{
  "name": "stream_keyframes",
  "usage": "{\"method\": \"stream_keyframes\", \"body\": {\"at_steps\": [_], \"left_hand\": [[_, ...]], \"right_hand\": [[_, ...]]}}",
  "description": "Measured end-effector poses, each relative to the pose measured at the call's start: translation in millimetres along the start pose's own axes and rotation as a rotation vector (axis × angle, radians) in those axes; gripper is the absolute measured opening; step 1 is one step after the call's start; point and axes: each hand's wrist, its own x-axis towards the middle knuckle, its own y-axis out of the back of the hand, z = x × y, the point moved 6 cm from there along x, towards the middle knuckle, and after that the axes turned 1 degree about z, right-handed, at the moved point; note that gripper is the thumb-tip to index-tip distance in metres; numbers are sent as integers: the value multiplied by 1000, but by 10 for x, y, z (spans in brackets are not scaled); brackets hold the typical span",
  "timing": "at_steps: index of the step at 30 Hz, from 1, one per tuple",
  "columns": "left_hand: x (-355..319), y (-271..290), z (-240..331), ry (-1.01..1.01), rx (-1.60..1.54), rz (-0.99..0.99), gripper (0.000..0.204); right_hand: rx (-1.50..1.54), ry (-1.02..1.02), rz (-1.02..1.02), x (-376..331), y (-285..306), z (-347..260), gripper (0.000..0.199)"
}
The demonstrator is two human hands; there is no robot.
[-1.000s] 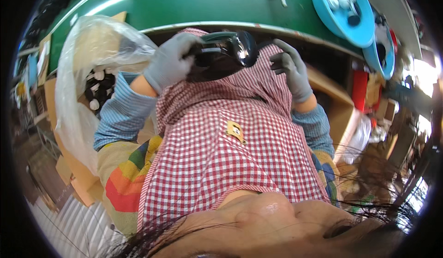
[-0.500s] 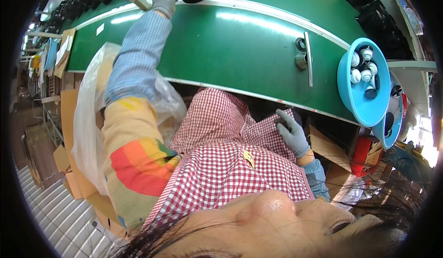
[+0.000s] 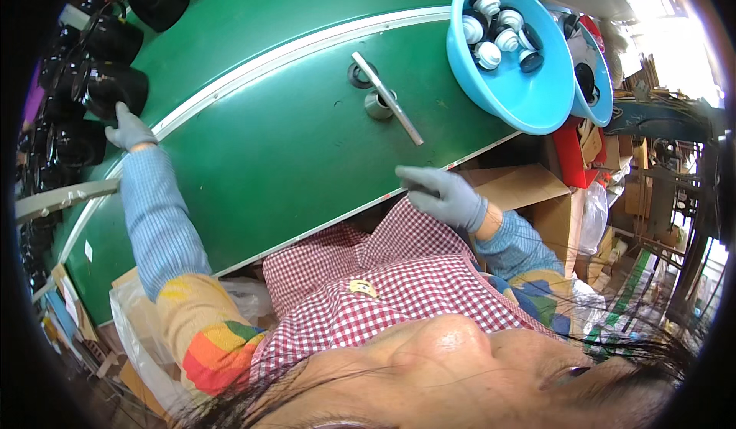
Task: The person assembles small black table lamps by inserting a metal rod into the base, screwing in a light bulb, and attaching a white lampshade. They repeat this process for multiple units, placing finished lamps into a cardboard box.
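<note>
My left hand (image 3: 132,130), in a grey glove, reaches across the green bench to the far left. A raised finger meets the lower edge of a glossy black pot (image 3: 116,88); thumb and finger are spread, and no grip around the pot shows. Another black pot (image 3: 80,144) stands beside the hand, to its left. My right hand (image 3: 448,197), also gloved, hovers at the bench's front edge above my lap. Its fingers stretch out to the left with nothing in them. A metal bar (image 3: 389,101), a small metal cup (image 3: 379,105) and a black ring (image 3: 360,75) lie on the bench.
Several black pots (image 3: 157,0) line the far left. A blue basin (image 3: 529,107) with white-and-black stoppers (image 3: 507,40) sits at the right, a second basin (image 3: 602,99) beside it. A pale rail (image 3: 307,53) runs along the bench. A cardboard box (image 3: 521,187) stands below.
The view has swung, bringing the basin and row of pots further in. My left hand, earlier on a black pot's handle, now has its fingers apart. My right hand has risen towards the bench edge.
</note>
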Motion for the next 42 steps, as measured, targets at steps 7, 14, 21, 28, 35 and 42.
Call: {"method": "stream_keyframes", "body": {"at_steps": [7,14,21,28,35,42], "left_hand": [[-3149,-561,-78,-1012,585,-1228,81],[-3437,-279,81,-943,675,-1359,73],[-3505,143,234,-832,745,-1505,74],[-3419,643,398,-639,740,-1672,69],[-3310,625,229,-641,598,-1624,70],[-3275,489,-93,-378,479,-1379,61]], "right_hand": [[-224,97,295,2130,1498,-7,48],[-895,-113,517,4032,2780,799,84],[-848,-209,650,4331,3505,1668,90],[-1085,-557,474,4119,3615,2104,55],[-1051,-449,443,3917,3745,1680,45],[-557,45,291,3129,2713,-570,23]]}}
